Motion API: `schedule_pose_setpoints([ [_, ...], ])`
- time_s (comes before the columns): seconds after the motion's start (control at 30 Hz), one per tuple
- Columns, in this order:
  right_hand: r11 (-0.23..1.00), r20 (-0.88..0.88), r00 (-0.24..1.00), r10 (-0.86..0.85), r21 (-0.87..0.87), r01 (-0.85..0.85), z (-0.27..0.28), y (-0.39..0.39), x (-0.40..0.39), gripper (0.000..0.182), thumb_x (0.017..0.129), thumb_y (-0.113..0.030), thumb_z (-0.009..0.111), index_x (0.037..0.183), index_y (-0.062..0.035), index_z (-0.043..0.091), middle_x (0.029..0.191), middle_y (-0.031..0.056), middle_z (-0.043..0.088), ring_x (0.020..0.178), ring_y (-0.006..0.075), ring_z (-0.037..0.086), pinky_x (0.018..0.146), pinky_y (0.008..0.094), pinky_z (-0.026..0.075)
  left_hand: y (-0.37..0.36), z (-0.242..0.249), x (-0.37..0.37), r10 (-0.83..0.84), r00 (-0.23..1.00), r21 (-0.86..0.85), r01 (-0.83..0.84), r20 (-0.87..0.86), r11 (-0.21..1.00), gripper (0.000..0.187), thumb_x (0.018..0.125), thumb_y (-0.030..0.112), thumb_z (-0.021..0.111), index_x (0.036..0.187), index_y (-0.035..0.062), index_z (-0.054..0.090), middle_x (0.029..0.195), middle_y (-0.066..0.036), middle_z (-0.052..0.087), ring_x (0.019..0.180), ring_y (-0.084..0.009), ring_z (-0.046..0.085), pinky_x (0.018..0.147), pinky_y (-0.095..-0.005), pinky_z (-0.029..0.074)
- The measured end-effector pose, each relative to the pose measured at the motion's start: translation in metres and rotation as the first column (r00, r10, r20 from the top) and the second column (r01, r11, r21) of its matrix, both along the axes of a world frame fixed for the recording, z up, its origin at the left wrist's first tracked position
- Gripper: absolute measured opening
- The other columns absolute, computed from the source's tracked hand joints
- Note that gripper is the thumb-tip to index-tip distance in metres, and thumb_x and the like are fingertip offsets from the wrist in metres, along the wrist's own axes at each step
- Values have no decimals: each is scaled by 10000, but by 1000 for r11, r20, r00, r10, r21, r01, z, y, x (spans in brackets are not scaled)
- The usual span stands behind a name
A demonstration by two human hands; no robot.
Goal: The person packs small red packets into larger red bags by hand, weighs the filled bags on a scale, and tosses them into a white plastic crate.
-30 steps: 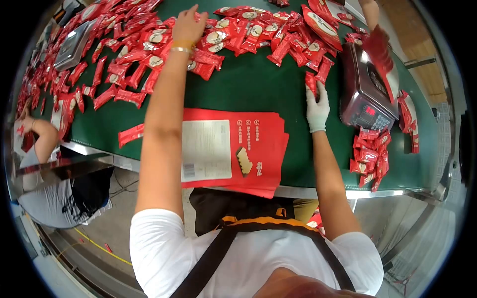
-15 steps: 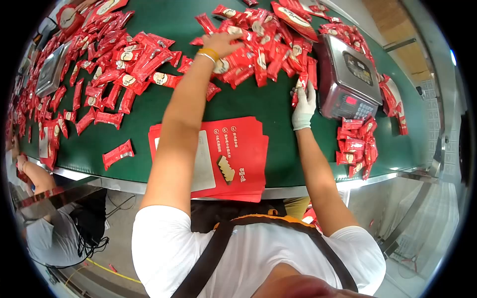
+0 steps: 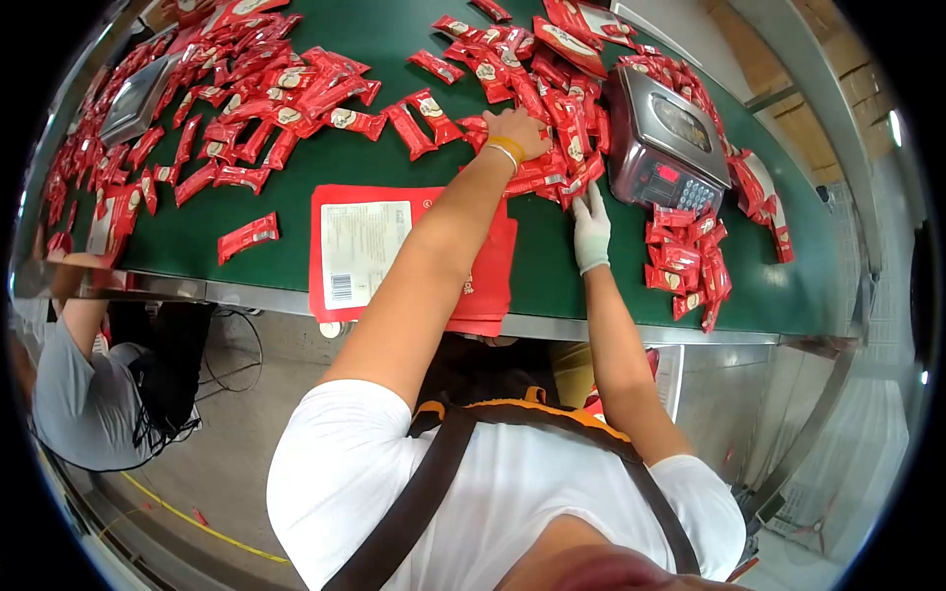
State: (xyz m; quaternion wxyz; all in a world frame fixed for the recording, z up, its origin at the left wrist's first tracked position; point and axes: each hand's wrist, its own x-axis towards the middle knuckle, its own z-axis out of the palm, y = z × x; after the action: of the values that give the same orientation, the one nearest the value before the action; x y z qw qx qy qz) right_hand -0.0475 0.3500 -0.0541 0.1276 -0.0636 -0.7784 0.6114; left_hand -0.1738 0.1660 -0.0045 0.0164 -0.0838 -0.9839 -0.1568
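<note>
My left hand (image 3: 519, 134) is bare, with a yellow band at the wrist. Its fingers spread over the near side of a heap of small red wrapped packets (image 3: 564, 123). To its right, my right hand (image 3: 591, 231) wears a white glove and stands on edge with fingers stretched out. Its fingertips meet a red packet (image 3: 583, 177) at the heap's near right corner; the contact is partly hidden. Under my left forearm lies a stack of flat red bags (image 3: 360, 261), the top one with a white label and barcode.
A metal weighing scale (image 3: 662, 138) with a red display stands right of the heap. Several packets (image 3: 685, 261) are piled before it. More packets (image 3: 296, 94) cover the left, near a second scale (image 3: 138, 103). Another person's arm (image 3: 84, 320) shows at the left edge.
My left hand has swept right across the heap, pushing packets toward my right hand. My gloved fingers have straightened from around a packet. The whole view has shifted slightly.
</note>
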Motion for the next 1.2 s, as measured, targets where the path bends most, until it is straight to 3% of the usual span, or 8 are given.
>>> schedule_pose_setpoints([
  [0.2, 999, 60, 998, -30, 39, 28, 1, 19, 70, 451, 924, -67, 592, 1358, 17, 501, 1226, 163, 615, 1142, 191, 592, 994, 305, 456, -26, 6, -20, -1, 956, 679, 210, -295, 703, 637, 811, 512, 600, 1353, 180, 558, 1250, -155, 611, 1161, -335, 578, 986, -446, 443],
  [0.47, 993, -117, 991, -58, 93, 69, 3, 22, 15, 599, 947, -263, 593, 1461, -46, 375, 1404, 210, 441, 1281, 295, 490, 1049, 370, 413, -47, -56, -16, -102, 994, 550, 72, 24, 832, 613, 924, 579, 435, 1455, 272, 432, 1433, -131, 489, 1354, -305, 412, 1156, -565, 164],
  [0.73, 754, -238, 828, 508, 588, -293, -17, 58, -95, 428, 953, -295, 563, 1318, -73, 560, 1344, 180, 530, 1269, 325, 485, 1091, 358, 361, 71, -56, 66, 301, 949, 740, -134, -96, 659, 476, 955, 374, 508, 1320, 74, 556, 1343, -328, 465, 1219, -452, 489, 1020, -452, 417],
  [0.8, 825, -161, 846, 508, 372, -425, -23, 72, -81, 378, 960, -218, 544, 1294, -44, 577, 1357, 170, 528, 1272, 297, 493, 1084, 343, 369, 101, -59, 91, 360, 931, 799, -175, -55, 576, 482, 945, 322, 486, 1348, 61, 532, 1355, -337, 453, 1199, -480, 483, 1040, -482, 382],
  [1.0, 975, -80, 990, 118, -180, -131, -7, 72, 10, 359, 976, -113, 457, 1281, 41, 566, 1332, 144, 571, 1219, 233, 547, 1045, 312, 408, 102, -39, 130, 333, 941, 758, -181, -50, 627, 509, 925, 210, 481, 1413, 70, 449, 1453, -355, 326, 1332, -477, 367, 1107, -487, 318],
  [1.03, 752, -276, 931, 239, 659, 2, -9, 93, 20, 363, 981, -108, 461, 1288, 62, 556, 1310, 140, 585, 1191, 208, 561, 1024, 308, 431, 80, -30, 131, 290, 950, 828, -66, -119, 557, 483, 900, 186, 513, 1368, 65, 489, 1455, -336, 340, 1330, -466, 377, 1106, -484, 324],
  [1.13, 941, -91, 991, -94, -333, 59, -8, 89, 71, 421, 991, -138, 476, 1367, 51, 469, 1369, 188, 525, 1238, 251, 522, 1082, 354, 386, 3, -24, 106, 330, 852, 667, 29, -406, 745, 402, 820, 143, 603, 1212, 53, 592, 1423, -271, 416, 1306, -414, 432, 1089, -460, 355],
  [1.2, 986, -85, 994, -62, 147, 74, 24, 69, 122, 495, 951, -155, 533, 1411, 0, 439, 1442, 175, 448, 1335, 276, 420, 1129, 389, 320, -64, -8, 83, 414, 840, 701, -59, -350, 711, 429, 790, 241, 662, 1188, 89, 615, 1366, -226, 461, 1304, -414, 421, 1081, -525, 334],
])
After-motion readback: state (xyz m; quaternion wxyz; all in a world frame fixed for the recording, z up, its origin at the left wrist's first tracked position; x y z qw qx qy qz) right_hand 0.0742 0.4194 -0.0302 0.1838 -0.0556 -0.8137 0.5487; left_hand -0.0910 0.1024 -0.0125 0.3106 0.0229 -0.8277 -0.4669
